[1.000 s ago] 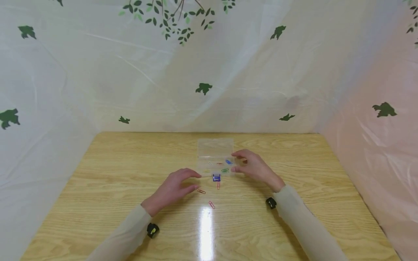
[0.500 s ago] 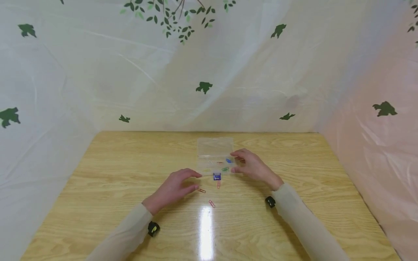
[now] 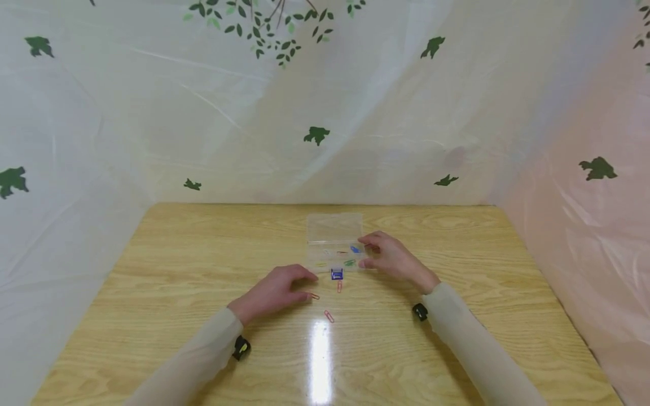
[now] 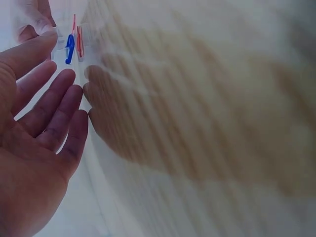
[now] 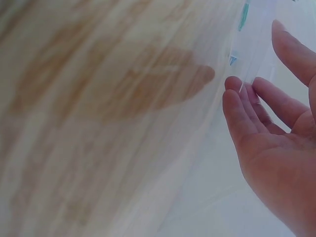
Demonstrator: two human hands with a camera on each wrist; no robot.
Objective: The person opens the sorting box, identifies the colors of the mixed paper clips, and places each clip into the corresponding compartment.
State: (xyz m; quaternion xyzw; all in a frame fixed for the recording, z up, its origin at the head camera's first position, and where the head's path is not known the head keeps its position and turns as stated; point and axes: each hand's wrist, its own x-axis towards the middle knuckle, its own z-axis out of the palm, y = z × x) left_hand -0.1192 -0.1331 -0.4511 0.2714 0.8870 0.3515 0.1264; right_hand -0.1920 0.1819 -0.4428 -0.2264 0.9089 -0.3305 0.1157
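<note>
The left hand [image 3: 274, 292] lies low over the table [image 3: 167, 265] with its fingers loose and straight, holding nothing, and its fingertips are just beside a small orange paper clip [image 3: 314, 296]. That clip lies a little to the right of those fingertips, with its long side pointing left to right, and this hand is much nearer to it than the other one. The right hand [image 3: 393, 260] is also relaxed, fingers resting against the right end of the clear box [image 3: 333, 243], farther back.

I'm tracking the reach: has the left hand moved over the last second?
Yes. The left hand has slid right and slightly forward, its fingertips now nearer the blue binder clip and over the orange paper clip.
</note>
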